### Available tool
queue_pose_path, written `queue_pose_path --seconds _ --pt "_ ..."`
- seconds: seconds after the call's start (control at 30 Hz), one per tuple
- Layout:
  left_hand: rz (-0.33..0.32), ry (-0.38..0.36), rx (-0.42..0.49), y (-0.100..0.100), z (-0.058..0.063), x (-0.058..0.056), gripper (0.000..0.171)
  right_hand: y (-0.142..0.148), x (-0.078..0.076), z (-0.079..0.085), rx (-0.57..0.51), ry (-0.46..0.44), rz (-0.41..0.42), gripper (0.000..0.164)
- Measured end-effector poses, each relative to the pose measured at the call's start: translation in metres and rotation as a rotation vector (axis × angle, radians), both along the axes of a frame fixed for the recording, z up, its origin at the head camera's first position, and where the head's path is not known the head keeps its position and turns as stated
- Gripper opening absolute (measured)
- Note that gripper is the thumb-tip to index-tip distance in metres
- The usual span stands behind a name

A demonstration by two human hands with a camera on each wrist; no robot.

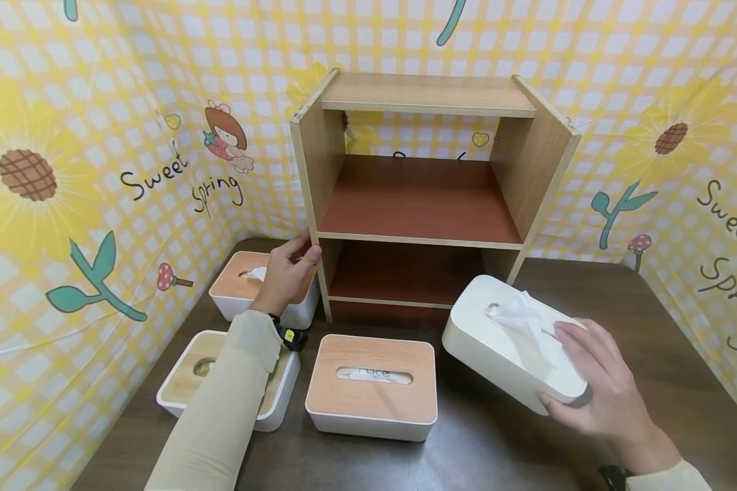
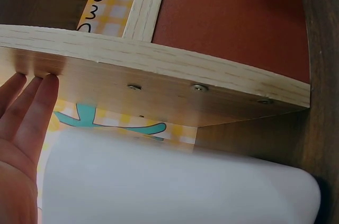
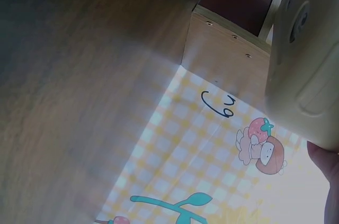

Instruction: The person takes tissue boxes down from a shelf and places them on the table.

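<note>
My right hand [image 1: 611, 389] grips the near right end of an all-white tissue box [image 1: 497, 354], tilted and lifted above the table, with a tissue sticking out of its slot. In the right wrist view the underside of that tissue box [image 3: 307, 75] shows, with a fingertip at its edge. My left hand [image 1: 285, 273] is at the left side of a wooden shelf [image 1: 430, 239]. Seen from the left wrist, its fingers [image 2: 37, 102] are straight, their tips touching the shelf's side panel [image 2: 106, 75]. Below that hand stands a wood-lidded tissue box [image 1: 230, 279].
Front and centre, another wood-lidded tissue box [image 1: 371, 395] rests on the dark table [image 1: 589, 300]. A further one [image 1: 282, 395] lies at left, partly behind my left sleeve [image 1: 221, 402]. Patterned yellow checked cloth [image 1: 651, 102] lines the back and sides.
</note>
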State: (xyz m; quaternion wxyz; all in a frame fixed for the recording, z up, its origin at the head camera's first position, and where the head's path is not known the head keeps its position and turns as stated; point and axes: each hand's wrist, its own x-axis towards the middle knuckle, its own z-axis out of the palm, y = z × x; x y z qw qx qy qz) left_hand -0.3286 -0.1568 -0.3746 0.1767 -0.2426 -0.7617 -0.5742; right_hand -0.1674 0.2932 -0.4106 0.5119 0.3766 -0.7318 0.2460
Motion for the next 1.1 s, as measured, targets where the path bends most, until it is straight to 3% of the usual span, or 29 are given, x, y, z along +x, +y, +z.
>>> queue_pose_path --seconds 0.57,1.1 --pt "0.008 0.009 -0.010 -0.001 0.001 0.002 0.042 0.004 0.012 -0.002 0.012 -0.010 0.001 0.072" --pt "-0.013 0.014 0.010 -0.001 -0.001 -0.001 0.043 0.009 0.016 -0.013 0.057 -0.076 0.036 0.072"
